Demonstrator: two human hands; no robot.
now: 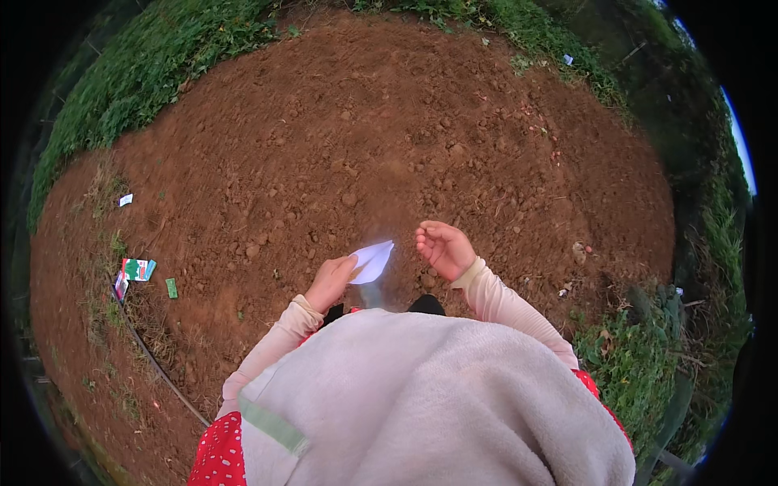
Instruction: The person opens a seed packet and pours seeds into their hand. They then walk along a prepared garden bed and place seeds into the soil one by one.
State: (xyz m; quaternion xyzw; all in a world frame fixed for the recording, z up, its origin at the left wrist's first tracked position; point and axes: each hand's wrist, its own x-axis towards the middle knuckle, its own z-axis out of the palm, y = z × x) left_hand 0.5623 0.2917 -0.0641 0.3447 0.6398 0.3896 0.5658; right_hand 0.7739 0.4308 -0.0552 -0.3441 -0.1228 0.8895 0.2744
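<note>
A white folded piece of paper (374,262) is held in my left hand (331,281), its pointed end towards the right. Small brownish material, too small to name, lies in the fold by my fingers. To the right of the paper and apart from it is my right hand (445,250), palm side partly showing and fingers curled. Whether something small sits between those fingertips cannot be told. Under both hands lies loose brown soil (340,182) with clods. A pale cloth (425,389) covers much of the lower view.
Printed packets (137,269), a green packet (172,288) and a white scrap (126,200) lie on the left. A thin dark hose or pipe (152,358) curves at lower left. Green plants (164,54) border the soil. Small pinkish pieces (554,155) lie at upper right.
</note>
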